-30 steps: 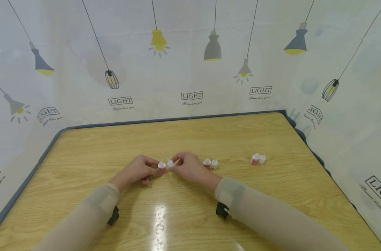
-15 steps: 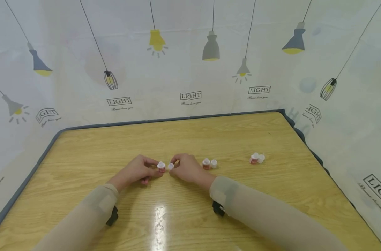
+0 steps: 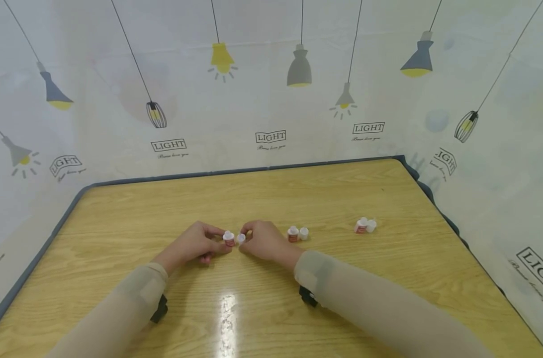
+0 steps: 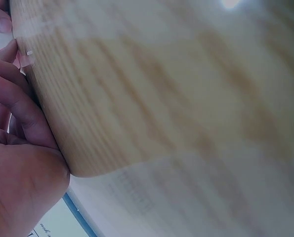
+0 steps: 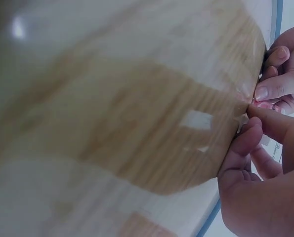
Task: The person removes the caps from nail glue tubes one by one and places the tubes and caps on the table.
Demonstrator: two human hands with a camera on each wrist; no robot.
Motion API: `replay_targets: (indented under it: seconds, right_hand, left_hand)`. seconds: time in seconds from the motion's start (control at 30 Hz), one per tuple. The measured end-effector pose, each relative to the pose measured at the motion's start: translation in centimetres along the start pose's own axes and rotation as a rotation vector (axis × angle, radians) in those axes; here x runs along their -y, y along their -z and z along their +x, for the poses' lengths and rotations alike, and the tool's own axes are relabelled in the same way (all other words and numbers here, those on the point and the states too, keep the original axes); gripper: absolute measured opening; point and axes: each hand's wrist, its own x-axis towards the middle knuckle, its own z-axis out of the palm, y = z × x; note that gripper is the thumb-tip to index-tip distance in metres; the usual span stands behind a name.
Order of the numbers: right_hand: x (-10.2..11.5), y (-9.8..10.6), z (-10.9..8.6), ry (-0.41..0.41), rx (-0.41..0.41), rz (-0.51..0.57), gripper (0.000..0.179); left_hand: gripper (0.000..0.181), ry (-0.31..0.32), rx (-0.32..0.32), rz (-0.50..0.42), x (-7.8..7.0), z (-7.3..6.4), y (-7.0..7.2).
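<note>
In the head view, my left hand [image 3: 200, 242] grips a small white bottle [image 3: 228, 240] with a red label between thumb and fingers, upright on the table. Just right of it, my right hand [image 3: 266, 241] pinches a small white cap [image 3: 241, 239] down at the table top, a narrow gap from the bottle. The left wrist view catches the curled fingers of the left hand [image 4: 18, 103] at its edge. Low over the wood in the right wrist view, the right hand [image 5: 265, 158] has thumb and forefinger close together; the cap is mostly hidden there.
Right of the hands stands a second red-labelled bottle [image 3: 293, 234] with a white cap [image 3: 304, 233] beside it. Farther right are a third bottle [image 3: 361, 226] and its cap [image 3: 372, 226]. The wooden table [image 3: 164, 204] ends at a dark edge against a lamp-printed backdrop [image 3: 235, 109].
The right hand has lowered the cap to the table beside the bottle, and the cap has turned from its tilt. The left hand keeps its grip on the bottle. The head view shifted slightly.
</note>
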Motion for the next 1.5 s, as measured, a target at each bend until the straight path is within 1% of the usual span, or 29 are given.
replay_targets:
  seconds: [0.13,0.3,0.47,0.63,1.17,1.5]
  right_hand:
    - [0.06,0.07,0.25,-0.009,0.029,-0.027,0.021]
    - [0.07,-0.01,0.53,-0.019,0.037,-0.047,0.022]
    - [0.17,-0.04,0.48,-0.018,0.027,-0.049,0.023]
    - [0.13,0.02,0.33,-0.019,0.01,-0.041,0.023]
    - [0.08,-0.01,0.32,-0.032,0.024,-0.037,0.022]
    - [0.01,-0.11,0.29,-0.016,0.015,-0.051,0.023]
  left_hand:
    - [0.049,0.002,-0.004,-0.005,0.1,0.12,-0.04]
    - [0.049,0.009,-0.006,-0.018,0.15,0.09,-0.04]
    - [0.049,0.018,-0.006,-0.021,0.01,0.01,-0.04]
    - [0.048,0.007,0.003,-0.02,0.03,0.09,-0.02]
    - [0.046,0.006,0.006,-0.014,-0.07,-0.04,0.05]
    - [0.048,-0.005,0.006,-0.011,-0.09,-0.06,-0.09]
